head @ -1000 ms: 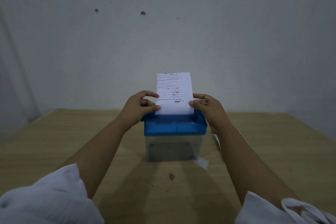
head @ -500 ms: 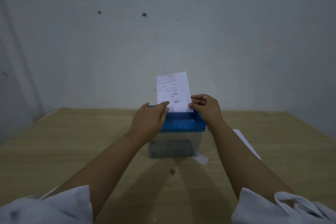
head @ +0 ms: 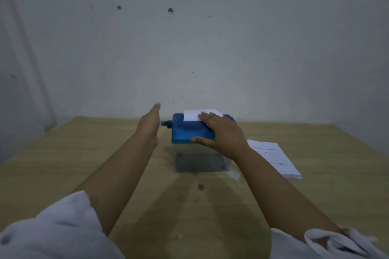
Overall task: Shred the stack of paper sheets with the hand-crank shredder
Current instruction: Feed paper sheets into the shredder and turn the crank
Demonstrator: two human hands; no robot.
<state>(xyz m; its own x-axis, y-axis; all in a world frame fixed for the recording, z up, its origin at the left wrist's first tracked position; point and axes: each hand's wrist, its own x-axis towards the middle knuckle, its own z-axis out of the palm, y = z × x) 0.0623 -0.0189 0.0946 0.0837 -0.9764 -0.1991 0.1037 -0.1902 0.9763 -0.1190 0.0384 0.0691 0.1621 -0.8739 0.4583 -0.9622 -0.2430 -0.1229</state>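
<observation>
The hand-crank shredder [head: 185, 130] has a blue top and a clear bin below, and it stands mid-table. A white sheet [head: 192, 115] sticks a short way out of its slot. My right hand [head: 221, 132] lies flat over the blue top, fingers straight at the sheet's base, thumb along the front edge. My left hand [head: 149, 124] hovers open to the left of the shredder, fingers straight, close to the blue crank stub [head: 166, 123] and apart from it. The stack of paper sheets [head: 273, 159] lies on the table to the right.
A wooden table [head: 84, 164] stands against a plain grey wall. A small paper scrap [head: 234, 174] lies by the bin's front right corner. A dark spot [head: 201, 186] marks the wood in front of the shredder.
Both hands have let go of the sheet, which now shows far less above the slot. My right hand has moved onto the shredder's top, and my left hand has swung out to the left.
</observation>
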